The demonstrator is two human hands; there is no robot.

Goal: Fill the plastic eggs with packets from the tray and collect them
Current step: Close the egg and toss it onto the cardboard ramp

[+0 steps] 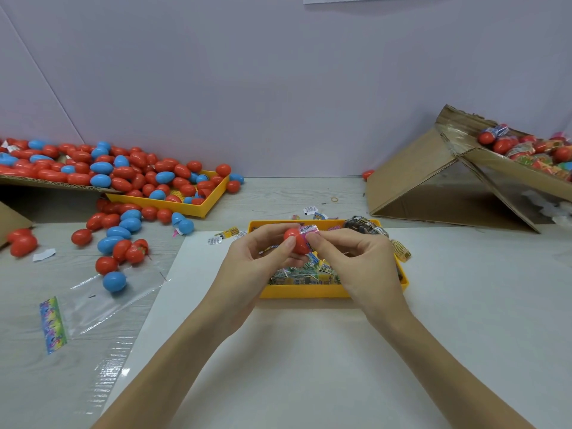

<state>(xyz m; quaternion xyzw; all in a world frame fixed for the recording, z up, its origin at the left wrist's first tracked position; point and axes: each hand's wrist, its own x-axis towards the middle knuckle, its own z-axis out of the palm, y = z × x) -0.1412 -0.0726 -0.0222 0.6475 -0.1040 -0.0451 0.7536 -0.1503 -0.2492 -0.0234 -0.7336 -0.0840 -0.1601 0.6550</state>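
You hold a red egg (295,241) above the yellow tray (309,291) of packets (305,275), and the weak point is the pink packet (309,231) at the egg's right side. It looks only partly in — its barcoded end sticks out past the shell. If you press the egg closed now, the wrapper could catch in the seam and the egg may not snap shut, or may pop open later in the box. A squeeze from the wrong angle could also flick the smooth shell out of your fingers; it would likely drop among the packets in the tray or roll off across the white sheet (309,366).

Your left hand (260,258) is curled around the egg from the left, thumb laid across its front and fingers behind. Your right hand (349,261) comes in from the right with fingers bent, thumb and forefinger pinching the packet against the egg's open side. Both forearms reach forward over the sheet and meet above the tray's far half.

Unfilled red and blue eggs (123,181) lie heaped and scattered to your left, around a second yellow tray (198,209). The cardboard box (448,168) to your right appears to hold the finished ones — that is where this egg should end up.
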